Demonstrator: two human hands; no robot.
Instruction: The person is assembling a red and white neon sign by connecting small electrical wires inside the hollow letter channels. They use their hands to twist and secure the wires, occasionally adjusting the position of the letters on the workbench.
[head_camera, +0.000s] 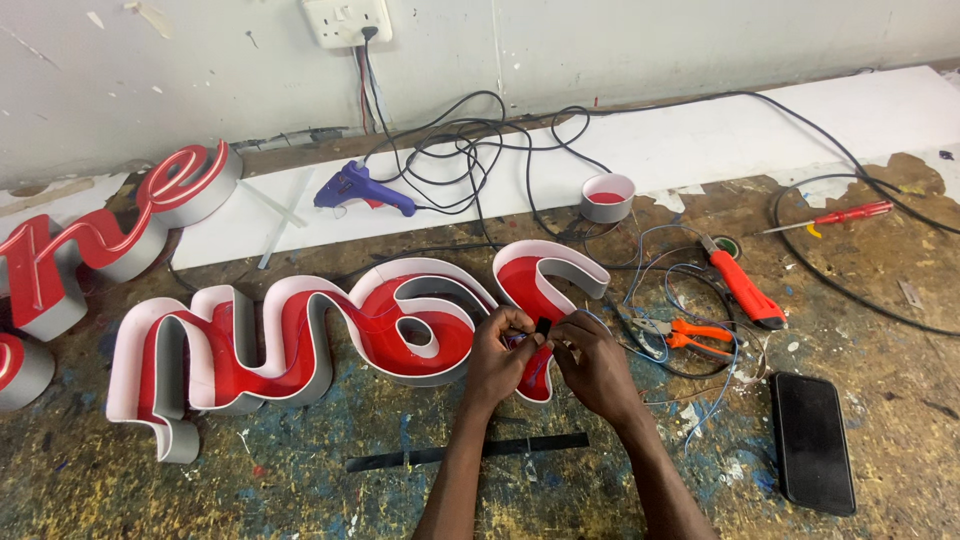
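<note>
Both forearms rise from the bottom edge and angle inward, wrists nearly meeting. The left hand (497, 352) is curled, knuckles up, fingers bent toward the thumb. The right hand (592, 360) mirrors it — fingertips drawn in against those of the left. Each seems closed in a fine pinch, though the fingertips themselves are partly hidden.

red-faced sign letters (330, 340) with white-grey walls; blue glue gun (360, 190); orange pliers (690, 335); black phone (812, 440); paint-speckled brown table (300, 480)
</note>
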